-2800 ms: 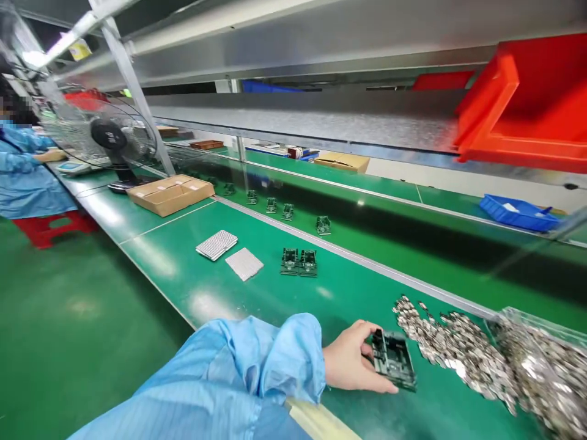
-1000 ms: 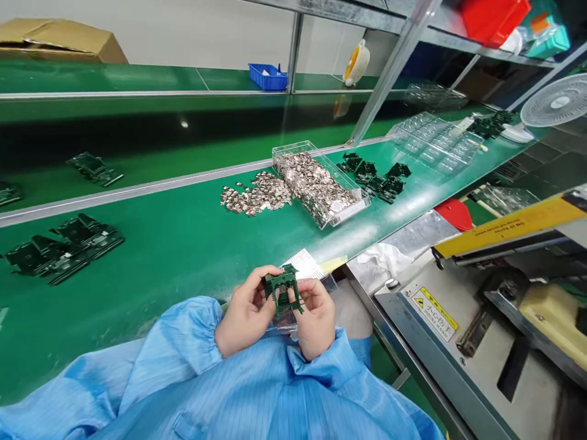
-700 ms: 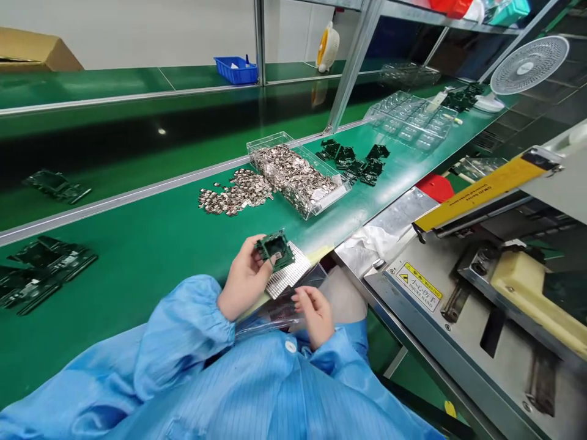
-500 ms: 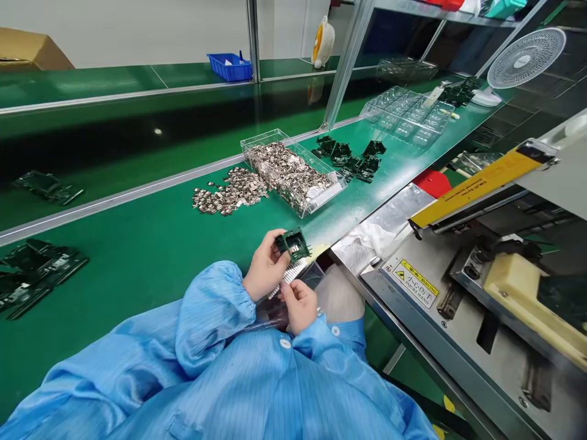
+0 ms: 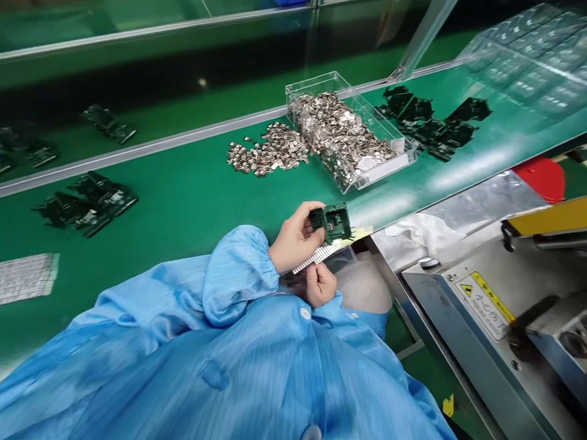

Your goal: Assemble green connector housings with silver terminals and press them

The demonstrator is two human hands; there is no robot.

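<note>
A dark green plastic part [image 5: 337, 222] with an open frame is held in my left hand [image 5: 297, 240], its fingers wrapped round the left end, over the bench edge. Just below lies a strip of small white pieces [image 5: 317, 256], partly covered by my left hand. My right hand [image 5: 321, 285] is closed at the strip's lower edge, fingertips pressed together; what they hold, if anything, is too small to make out. Beyond the hands, small metal pieces [image 5: 270, 148] lie heaped on the green bench [image 5: 192, 201], beside a clear tray [image 5: 385, 177] filled with more of them.
More dark green parts sit at the left [image 5: 89, 201] and behind the tray at the right [image 5: 431, 122]. A white gridded sheet [image 5: 27, 278] lies far left. Clear blister trays [image 5: 532, 61] stand back right. A metal machine [image 5: 486, 305] with a warning label borders the right side.
The view has tilted down and shifted left, so the bench items appear larger and farther right. My right hand sits slightly lower relative to the part, and more of the white strip shows.
</note>
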